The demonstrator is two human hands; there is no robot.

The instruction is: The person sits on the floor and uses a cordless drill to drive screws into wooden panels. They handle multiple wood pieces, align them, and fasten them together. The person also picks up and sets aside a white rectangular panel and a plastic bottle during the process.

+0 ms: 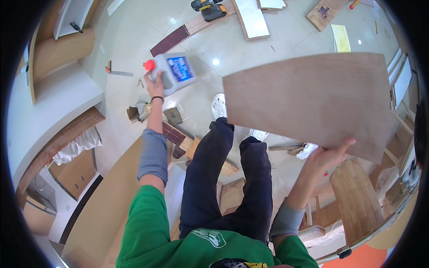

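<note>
My left hand [155, 85] is closed on the grey plastic jug [169, 77], near its red cap. A blue label faces up, and the jug is tilted on its side out in front of me. In my right hand [330, 156] is a large brown wooden panel [308, 96], gripped at its near edge with the thumb on top. The fingers beneath the panel are hidden. One side of the panel curves, and its left end hangs just beside my white shoe [219, 106].
A cordless drill [210, 10] lies on a wooden plank at the far side. White-faced boards [251, 18] and a try square [119, 73] rest on the tiled floor. A white curved cabinet [53, 107] stands at left. Wood offcuts [181, 140] lie by my left leg, a slatted board [357, 196] at right.
</note>
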